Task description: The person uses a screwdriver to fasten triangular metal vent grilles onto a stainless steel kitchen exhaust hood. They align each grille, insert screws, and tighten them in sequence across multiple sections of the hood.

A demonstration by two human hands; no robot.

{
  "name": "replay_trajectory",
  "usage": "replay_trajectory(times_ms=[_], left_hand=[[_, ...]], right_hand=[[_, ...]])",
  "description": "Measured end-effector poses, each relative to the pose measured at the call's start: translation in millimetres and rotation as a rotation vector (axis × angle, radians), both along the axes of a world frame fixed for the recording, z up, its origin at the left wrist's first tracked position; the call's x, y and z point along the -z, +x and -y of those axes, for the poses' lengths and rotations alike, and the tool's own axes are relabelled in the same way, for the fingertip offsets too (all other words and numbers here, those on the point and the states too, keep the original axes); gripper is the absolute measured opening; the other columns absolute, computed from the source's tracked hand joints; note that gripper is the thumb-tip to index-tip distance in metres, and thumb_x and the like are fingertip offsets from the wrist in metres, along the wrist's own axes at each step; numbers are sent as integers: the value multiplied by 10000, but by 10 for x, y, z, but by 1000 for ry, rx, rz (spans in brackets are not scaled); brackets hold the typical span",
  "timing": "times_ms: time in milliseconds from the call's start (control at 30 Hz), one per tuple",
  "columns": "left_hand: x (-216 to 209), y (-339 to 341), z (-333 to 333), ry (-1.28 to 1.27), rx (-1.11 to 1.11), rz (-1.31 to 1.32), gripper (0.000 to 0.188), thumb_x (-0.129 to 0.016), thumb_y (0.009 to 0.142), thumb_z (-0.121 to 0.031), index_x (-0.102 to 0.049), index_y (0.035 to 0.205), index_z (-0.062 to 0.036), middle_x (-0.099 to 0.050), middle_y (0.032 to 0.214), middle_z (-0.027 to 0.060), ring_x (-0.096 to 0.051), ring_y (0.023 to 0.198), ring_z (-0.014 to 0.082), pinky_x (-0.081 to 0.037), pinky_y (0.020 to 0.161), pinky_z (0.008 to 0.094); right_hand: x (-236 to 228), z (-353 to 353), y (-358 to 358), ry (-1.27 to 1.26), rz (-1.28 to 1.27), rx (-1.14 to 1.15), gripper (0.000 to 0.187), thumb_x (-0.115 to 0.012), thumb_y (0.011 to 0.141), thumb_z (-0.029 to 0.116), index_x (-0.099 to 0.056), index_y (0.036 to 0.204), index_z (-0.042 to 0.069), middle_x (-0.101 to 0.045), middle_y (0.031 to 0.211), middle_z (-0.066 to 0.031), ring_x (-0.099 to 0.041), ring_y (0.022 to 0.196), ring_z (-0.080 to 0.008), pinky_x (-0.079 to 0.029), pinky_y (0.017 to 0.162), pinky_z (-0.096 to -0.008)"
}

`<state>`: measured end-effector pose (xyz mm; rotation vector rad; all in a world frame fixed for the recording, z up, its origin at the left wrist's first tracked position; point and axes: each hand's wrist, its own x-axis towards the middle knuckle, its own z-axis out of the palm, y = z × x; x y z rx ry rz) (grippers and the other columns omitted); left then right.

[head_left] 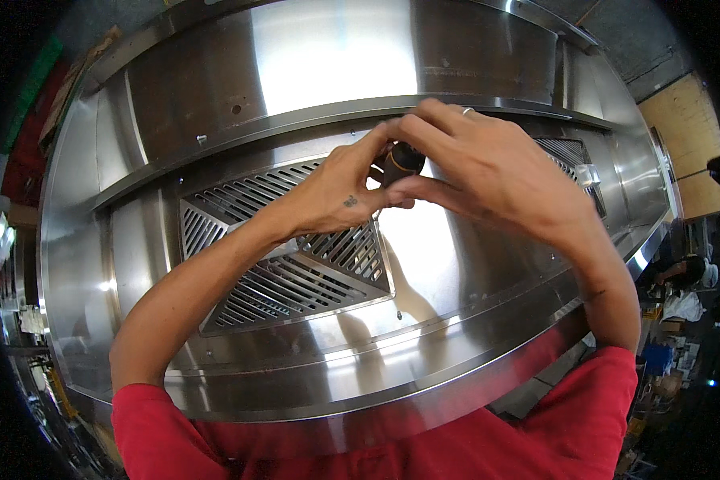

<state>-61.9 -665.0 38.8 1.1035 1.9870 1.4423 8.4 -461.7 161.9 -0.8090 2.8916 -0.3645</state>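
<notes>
Both bare hands meet over a broad stainless-steel panel [464, 292], around a black tool [402, 162] with a thin orange band. My left hand [344, 182] is clamped on the tool, thumb and fingers curled about its body. My right hand [492, 168], a ring on one finger, arches around the tool from the other side, thumb and forefinger close to its rounded end; whether these press on it I cannot tell. The tool's far end is hidden behind my fingers.

Beneath my left forearm lies a slotted vent [246, 300], its slits running in angled sections that meet near the middle. A second vent [564, 154] shows in part past my right hand, and bright bare metal stretches between the two. Beyond, a long steel ledge [296, 117] crosses the work, backed by a tall steel sheet [336, 56] with a small round hole [237, 110] and a white glare down its middle. My red sleeves edge the near rim.

In the room, a wooden board [688, 112] stands at right, above dim clutter with a blue object [658, 358]; something green [36, 90] shows at far left.
</notes>
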Motion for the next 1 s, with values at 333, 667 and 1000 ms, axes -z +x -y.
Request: replay_trajectory(times_ms=[333,667,1000], left_hand=[[-108,-45,-49,13,56,-8,441,-849,943,-206,-635,1277,-12,-774,1132,171,-743,1096,282,-596,987,436],[-1,-91,-28,53,110,-129,391,-822,959,-256,-662,1207,3,-792,1073,147,-759,1072,281,-610,884,438],[-68,-91,-39,27,126,-112,374,-802,966,-222,-678,1210,32,-786,1094,243,-771,986,355,-586,844,448]], right_hand=[[66,95,56,361,-14,282,466,-639,1061,479,-652,1090,14,-717,1021,-166,-744,1015,-338,-607,783,-446],[164,-123,71,82,-299,-63,501,-624,1053,514,-671,1032,15,-737,952,-169,-756,917,-355,-601,743,-454],[-83,-131,73,122,-122,-139,365,-737,996,283,-617,1168,-16,-672,1084,-182,-704,1077,-363,-588,860,-493]])
